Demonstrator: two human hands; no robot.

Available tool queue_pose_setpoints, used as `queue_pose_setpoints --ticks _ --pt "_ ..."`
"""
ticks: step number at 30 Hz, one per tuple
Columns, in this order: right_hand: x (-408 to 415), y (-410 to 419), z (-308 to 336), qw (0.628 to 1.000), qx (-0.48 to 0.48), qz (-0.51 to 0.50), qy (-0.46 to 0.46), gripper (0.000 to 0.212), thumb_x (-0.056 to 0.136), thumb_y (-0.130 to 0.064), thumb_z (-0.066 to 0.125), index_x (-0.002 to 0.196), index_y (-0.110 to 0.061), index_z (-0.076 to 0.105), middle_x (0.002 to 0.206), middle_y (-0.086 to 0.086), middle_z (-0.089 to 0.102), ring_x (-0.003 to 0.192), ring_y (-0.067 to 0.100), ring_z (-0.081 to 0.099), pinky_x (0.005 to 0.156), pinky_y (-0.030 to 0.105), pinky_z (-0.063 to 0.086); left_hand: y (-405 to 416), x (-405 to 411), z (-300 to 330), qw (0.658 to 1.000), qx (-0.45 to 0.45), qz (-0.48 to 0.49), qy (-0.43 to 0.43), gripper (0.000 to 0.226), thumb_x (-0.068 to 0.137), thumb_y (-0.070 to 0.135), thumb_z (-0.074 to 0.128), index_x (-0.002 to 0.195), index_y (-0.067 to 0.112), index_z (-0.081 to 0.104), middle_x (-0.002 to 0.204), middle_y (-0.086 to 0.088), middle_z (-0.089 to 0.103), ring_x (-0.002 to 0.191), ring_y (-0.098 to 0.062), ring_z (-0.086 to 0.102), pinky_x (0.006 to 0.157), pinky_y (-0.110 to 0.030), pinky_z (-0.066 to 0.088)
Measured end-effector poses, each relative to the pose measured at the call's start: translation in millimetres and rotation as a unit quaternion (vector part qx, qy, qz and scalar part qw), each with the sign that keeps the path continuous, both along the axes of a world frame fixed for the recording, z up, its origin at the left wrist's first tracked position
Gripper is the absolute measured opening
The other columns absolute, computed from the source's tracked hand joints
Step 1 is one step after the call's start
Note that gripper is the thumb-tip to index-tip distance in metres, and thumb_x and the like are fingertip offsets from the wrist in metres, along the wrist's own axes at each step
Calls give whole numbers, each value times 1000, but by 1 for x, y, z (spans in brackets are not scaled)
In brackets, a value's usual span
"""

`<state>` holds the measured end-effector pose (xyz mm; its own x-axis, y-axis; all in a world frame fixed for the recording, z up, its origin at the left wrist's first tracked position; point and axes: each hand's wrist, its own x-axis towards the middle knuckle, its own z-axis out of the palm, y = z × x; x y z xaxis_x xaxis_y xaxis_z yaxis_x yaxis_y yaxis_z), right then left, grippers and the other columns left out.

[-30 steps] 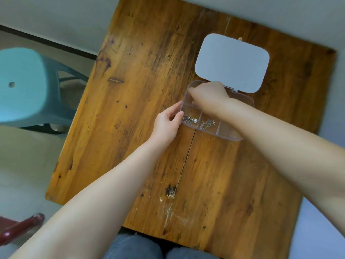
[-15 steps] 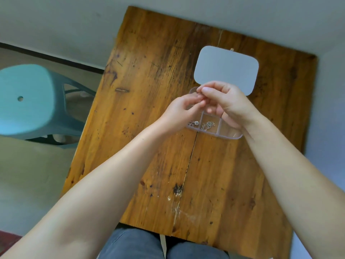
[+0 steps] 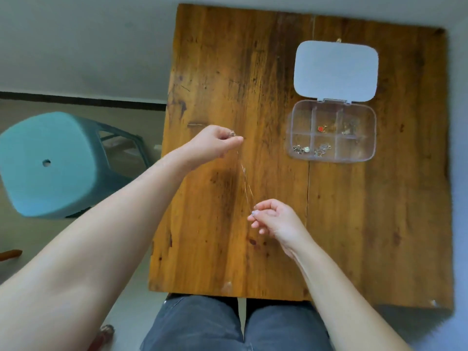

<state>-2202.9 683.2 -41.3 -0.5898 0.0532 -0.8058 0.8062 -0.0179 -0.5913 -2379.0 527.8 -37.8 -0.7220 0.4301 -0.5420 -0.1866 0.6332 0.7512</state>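
Two hands are held above the worktop [image 3: 215,72], and a thin chain [image 3: 245,176] is stretched between them. One end of the chain is pinched by the left hand [image 3: 212,145], whose fingers [image 3: 236,140] are curled closed round it, with a small clump of metal showing at the thumb. The other end is pinched between thumb and forefinger of the right hand [image 3: 276,221], the remaining fingers being loosely curled beneath. The chain is seen as a faint, slightly blurred line that runs from the left fingers, farther from the person, down to the right fingertips, nearer the person's edge of the worktop. Whether it touches the wood cannot be told. Well apart from both hands, to the right, a clear box [image 3: 353,149] is set on the worktop with its lid [image 3: 335,70] laid open flat behind it. The box is divided into six compartments; a red charm [image 3: 321,128] is seen in the middle back one, and small metal pieces [image 3: 301,148] in the two front-left ones. A teal stool [image 3: 58,163] is seen on the floor to the left.
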Motion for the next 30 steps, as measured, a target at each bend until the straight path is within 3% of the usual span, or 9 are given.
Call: queue_pose_setpoints --ticks 4,7,11,15,19,22,25,28,30 --pt "27 -50 -20 998 53 -17 -42 5 91 -15 60 96 -14 57 85 0 74 62 6 67 53 16 50 11 13 -24 957 -132 -182 186 36 92 33 51 65 9 53 62 -4 54 59 -23 51 52 -30 38" --pt "34 -67 -26 993 111 -15 -35 6 92 -15 57 87 -17 55 83 0 73 52 1 62 47 12 45 9 26 -40 912 -165 -234 294 32 93 29 50 66 12 49 69 -5 54 70 -28 52 65 -34 39" --pt "29 -72 -24 985 168 42 -26 4 93 -18 57 90 -19 55 79 -2 70 54 4 62 50 14 46 7 31 -51 885 -196 -246 342 29 95 33 47 83 10 61 82 -7 63 80 -28 54 73 -37 36" --pt "15 -45 -12 980 174 95 -17 4 94 -25 55 91 -23 56 76 -4 69 52 3 61 47 9 43 17 27 -50 900 -183 -193 346 29 91 41 52 85 12 52 84 -6 63 80 -27 57 72 -39 41" --pt "-37 45 10 959 263 23 98 10 95 -19 51 89 -21 59 78 -5 68 59 5 62 51 15 42 50 32 -38 905 -103 -182 369 28 90 34 55 105 10 53 89 -8 64 81 -29 57 68 -39 46" --pt "-90 114 15 899 389 66 189 15 94 -15 52 101 -15 65 95 3 70 80 14 62 65 15 42 88 46 -28 911 -56 -197 357 42 90 31 57 127 12 47 96 -10 63 87 -29 57 70 -38 45" --pt "-137 152 5 819 482 236 201 25 95 -18 50 115 -14 64 115 8 67 101 26 62 78 30 48 111 57 -29 924 -79 -168 335 34 92 32 54 122 14 53 102 -8 62 94 -28 55 77 -40 48" --pt "-163 162 -7 726 530 399 180 27 94 -25 53 117 -13 60 108 12 66 95 32 62 73 38 50 120 60 -30 936 -85 -112 323 21 93 27 55 107 12 60 97 -8 63 90 -27 55 74 -41 49" --pt "-170 163 -10 690 537 453 174 23 92 -28 56 109 -12 59 96 11 66 86 33 62 65 35 46 124 60 -29 937 -84 -86 328 16 92 24 56 99 10 62 91 -9 63 86 -29 55 70 -40 47"
